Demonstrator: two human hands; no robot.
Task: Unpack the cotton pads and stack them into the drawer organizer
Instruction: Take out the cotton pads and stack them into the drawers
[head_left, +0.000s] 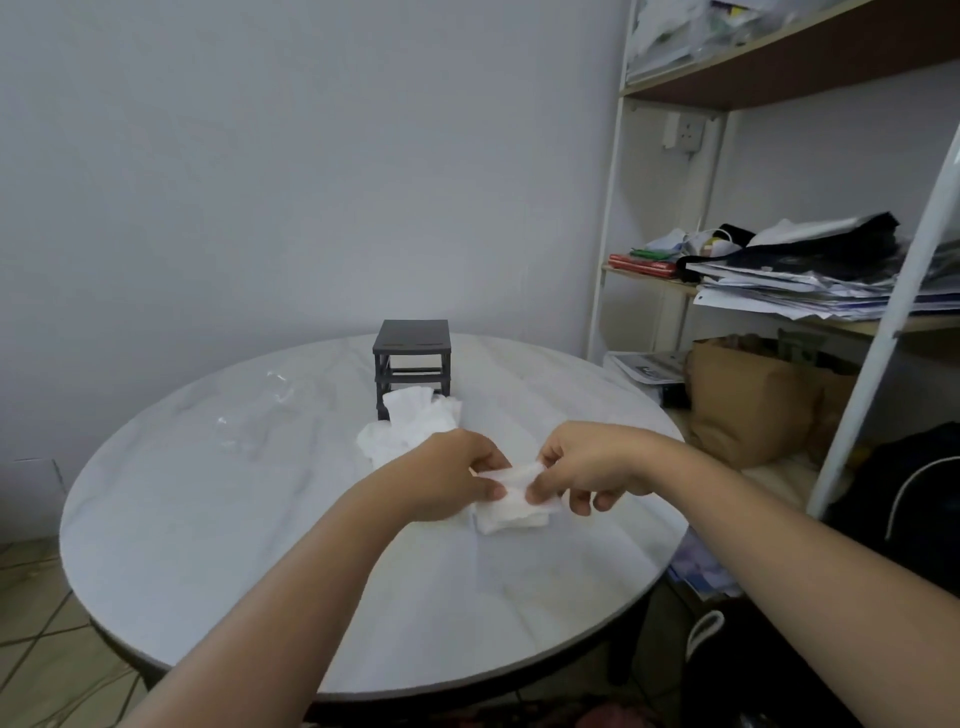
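A small stack of white cotton pads (511, 512) lies on the round white table (208, 519) near its middle. My left hand (447, 475) and my right hand (587, 465) meet over it and both pinch the top pad (511, 475) between thumb and fingers. Behind my left hand a loose heap of more cotton pads (410, 426) spreads out. It reaches the foot of the dark grey drawer organizer (412, 358), which stands at the far side of the table. Its drawer slots look open toward me.
Crumpled clear plastic wrapping (260, 415) lies on the table's left half. A white metal shelf unit (852, 291) with papers, bags and a brown paper bag (748, 400) stands close on the right. Tiled floor shows at the lower left.
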